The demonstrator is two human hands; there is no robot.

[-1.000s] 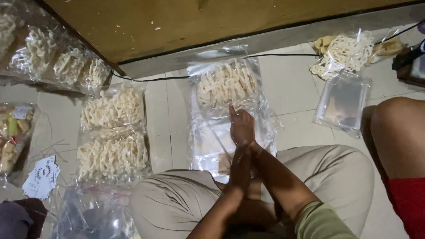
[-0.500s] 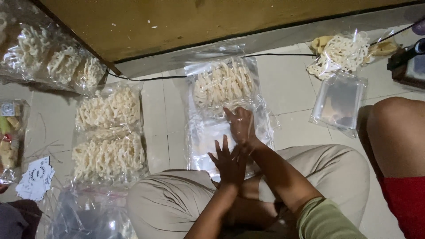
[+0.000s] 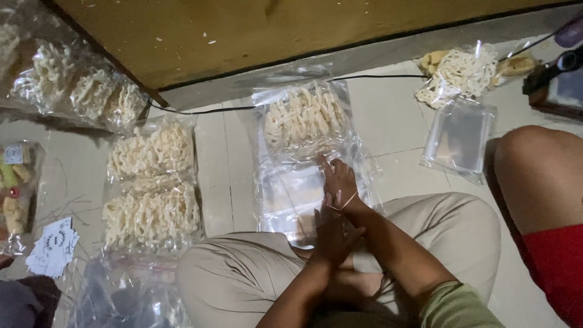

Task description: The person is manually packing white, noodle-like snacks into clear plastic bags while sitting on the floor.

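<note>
Tiled floor (image 3: 395, 140) with packs everywhere. Big clear bag (image 3: 303, 158) lies flat just ahead of the knees, white crackers (image 3: 303, 115) in its far half. Right hand (image 3: 339, 182) rests open on the bag, left hand (image 3: 331, 234) open too, touching the right wrist.

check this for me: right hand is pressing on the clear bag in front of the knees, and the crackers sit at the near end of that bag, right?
Not quite. The right hand does press on the clear bag, but the crackers sit at the bag's far end, toward the wooden board, not the near end. The head view shows this.
</note>
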